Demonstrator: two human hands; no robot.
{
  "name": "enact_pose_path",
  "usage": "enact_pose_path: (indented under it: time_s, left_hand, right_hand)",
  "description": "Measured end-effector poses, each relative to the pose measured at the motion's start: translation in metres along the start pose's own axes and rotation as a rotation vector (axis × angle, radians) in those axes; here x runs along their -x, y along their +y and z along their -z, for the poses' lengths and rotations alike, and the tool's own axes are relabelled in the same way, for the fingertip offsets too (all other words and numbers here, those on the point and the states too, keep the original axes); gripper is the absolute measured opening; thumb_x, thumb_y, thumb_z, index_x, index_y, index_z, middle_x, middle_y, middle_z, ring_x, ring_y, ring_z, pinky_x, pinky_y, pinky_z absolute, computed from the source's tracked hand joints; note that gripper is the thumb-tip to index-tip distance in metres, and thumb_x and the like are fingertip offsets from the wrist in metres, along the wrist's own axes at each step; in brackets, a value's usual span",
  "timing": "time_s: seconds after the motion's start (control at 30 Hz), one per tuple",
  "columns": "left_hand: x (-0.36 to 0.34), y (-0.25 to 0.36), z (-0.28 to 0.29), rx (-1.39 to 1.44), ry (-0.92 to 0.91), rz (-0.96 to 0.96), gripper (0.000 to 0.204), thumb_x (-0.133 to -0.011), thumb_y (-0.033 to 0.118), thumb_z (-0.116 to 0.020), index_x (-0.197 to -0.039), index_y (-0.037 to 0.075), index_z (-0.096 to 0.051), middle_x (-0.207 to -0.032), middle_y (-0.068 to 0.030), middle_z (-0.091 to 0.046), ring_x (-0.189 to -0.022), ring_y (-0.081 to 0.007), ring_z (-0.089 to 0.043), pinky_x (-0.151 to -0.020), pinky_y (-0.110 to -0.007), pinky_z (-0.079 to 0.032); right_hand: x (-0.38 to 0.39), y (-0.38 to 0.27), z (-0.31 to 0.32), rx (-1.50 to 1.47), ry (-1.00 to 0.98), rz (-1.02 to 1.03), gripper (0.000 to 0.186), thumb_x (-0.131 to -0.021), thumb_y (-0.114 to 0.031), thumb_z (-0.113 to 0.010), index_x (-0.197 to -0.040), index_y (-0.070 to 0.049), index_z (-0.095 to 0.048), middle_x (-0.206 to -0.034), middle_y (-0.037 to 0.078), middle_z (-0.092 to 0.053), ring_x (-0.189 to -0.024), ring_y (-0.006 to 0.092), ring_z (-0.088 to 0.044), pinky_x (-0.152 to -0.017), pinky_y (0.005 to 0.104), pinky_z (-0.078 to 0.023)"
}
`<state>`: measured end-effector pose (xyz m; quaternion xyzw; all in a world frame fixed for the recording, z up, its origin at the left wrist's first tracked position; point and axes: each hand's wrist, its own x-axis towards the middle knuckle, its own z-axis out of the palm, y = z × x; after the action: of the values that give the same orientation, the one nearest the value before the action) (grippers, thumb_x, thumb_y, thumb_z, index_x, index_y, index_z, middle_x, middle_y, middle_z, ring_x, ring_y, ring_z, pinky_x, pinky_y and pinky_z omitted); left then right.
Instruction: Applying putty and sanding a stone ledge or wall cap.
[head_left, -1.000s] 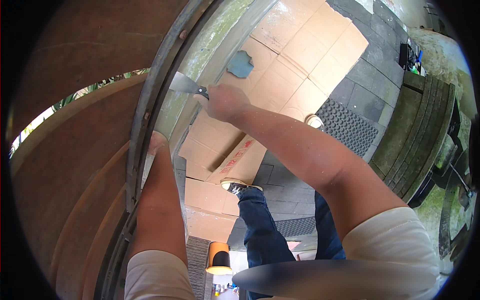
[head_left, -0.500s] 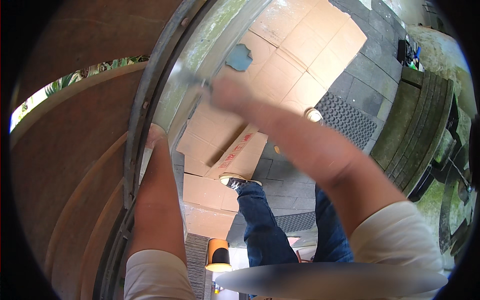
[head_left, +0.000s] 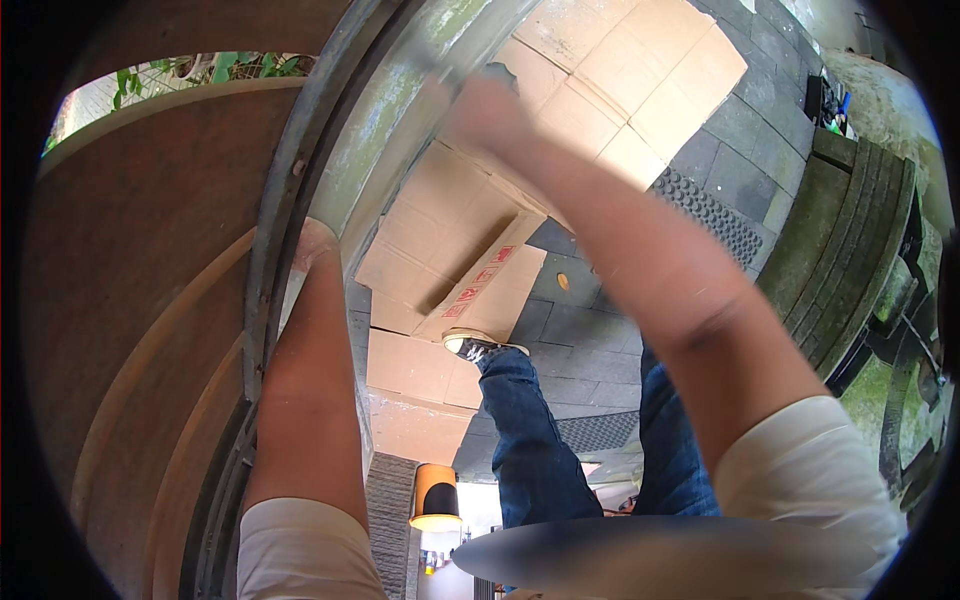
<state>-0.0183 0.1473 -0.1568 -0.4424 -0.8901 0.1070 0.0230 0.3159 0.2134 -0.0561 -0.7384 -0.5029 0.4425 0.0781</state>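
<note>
Right hand, blurred, fingers' state indeterminate, meets the green wall strip, which runs lengthwise toward the left hand braced on it.

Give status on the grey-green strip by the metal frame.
Done: cardboard covers the paving. In hand: right hand, motion-blurred, at the grey-green strip; left hand braced on the metal frame. Left: probably most, since the strip shows green staining along its length.
</note>
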Motion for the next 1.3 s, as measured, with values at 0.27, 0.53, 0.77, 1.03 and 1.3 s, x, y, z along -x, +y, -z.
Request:
enact_pose_path:
  time_s: [0.27,0.53,0.77,1.03,1.3]
  left_hand:
    - [0.009,0.014,0.025,-0.027,-0.032,-0.036,0.050,-0.099,0.028,-0.034,-0.138,-0.001,-0.043,-0.143,-0.0208,-0.043,-0.132,-0.0364,-0.041,-0.113,-0.044,-0.026]
    - [0.013,0.025,-0.009,0.061,0.339,-0.142,0.038,-0.092,0.018,-0.043,-0.114,-0.007,-0.061,-0.117,-0.0260,-0.062,-0.108,-0.0397,-0.060,-0.097,-0.045,-0.044]
    - [-0.008,-0.019,0.021,0.195,0.173,0.002,0.057,-0.099,0.041,-0.035,-0.137,0.000,-0.044,-0.142,-0.0222,-0.043,-0.133,-0.0371,-0.037,-0.113,-0.044,-0.023]
    - [0.001,0.000,0.016,0.310,0.083,0.022,0.060,-0.098,0.046,-0.035,-0.138,0.001,-0.045,-0.143,-0.0212,-0.043,-0.133,-0.0360,-0.038,-0.112,-0.042,-0.023]
    - [-0.002,-0.016,0.004,-0.057,0.051,-0.015,0.057,-0.099,0.044,-0.034,-0.138,0.003,-0.046,-0.144,-0.0192,-0.043,-0.131,-0.0355,-0.041,-0.112,-0.042,-0.025]
  right_hand:
    - [0.006,0.015,0.022,0.345,-0.088,0.250,0.057,-0.094,-0.056,-0.043,-0.111,-0.005,-0.063,-0.098,0.020,-0.068,-0.093,0.0358,-0.066,-0.081,0.0461,-0.053]
    - [-0.031,0.025,0.042,0.087,0.117,-0.015,0.061,-0.094,-0.053,-0.039,-0.100,0.001,-0.067,-0.101,0.023,-0.067,-0.097,0.0377,-0.066,-0.084,0.0460,-0.052]
    - [0.016,-0.020,-0.004,0.328,-0.116,0.369,0.059,-0.095,-0.053,-0.040,-0.097,-0.001,-0.067,-0.099,0.023,-0.068,-0.092,0.0384,-0.066,-0.082,0.0474,-0.052]
    - [-0.055,0.001,0.071,0.014,0.026,-0.011,0.065,-0.095,-0.055,-0.038,-0.102,0.004,-0.065,-0.099,0.026,-0.067,-0.097,0.0356,-0.066,-0.084,0.0457,-0.051]
    - [0.013,0.000,0.018,0.355,-0.222,0.374,0.055,-0.095,-0.052,-0.041,-0.103,-0.003,-0.065,-0.097,0.021,-0.068,-0.092,0.0357,-0.066,-0.082,0.0458,-0.052]
